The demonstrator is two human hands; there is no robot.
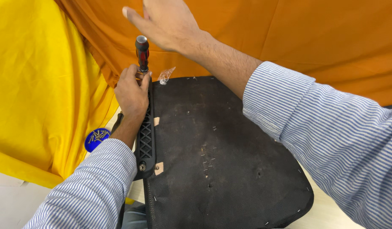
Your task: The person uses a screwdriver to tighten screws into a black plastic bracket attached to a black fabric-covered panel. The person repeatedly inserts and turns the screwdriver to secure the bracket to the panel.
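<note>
Over the upturned seat base [221, 161], I'm pinching the screwdriver [142, 53] upright with my left hand [132, 93] to steady it, my right hand [168, 21] hovering open above.

You are in what looks like an improvised assembly workshop. An upturned black chair seat [221, 157], its fabric stapled along the edge, lies on a pale bench [327, 212]; a blue lid of screws [96, 138] sits beside it; orange cloth [289, 38] and yellow cloth [39, 85] screen the background.

yellow cloth [39, 85] and orange cloth [310, 38] hang behind; blue lid [96, 139] holds screws.
</note>
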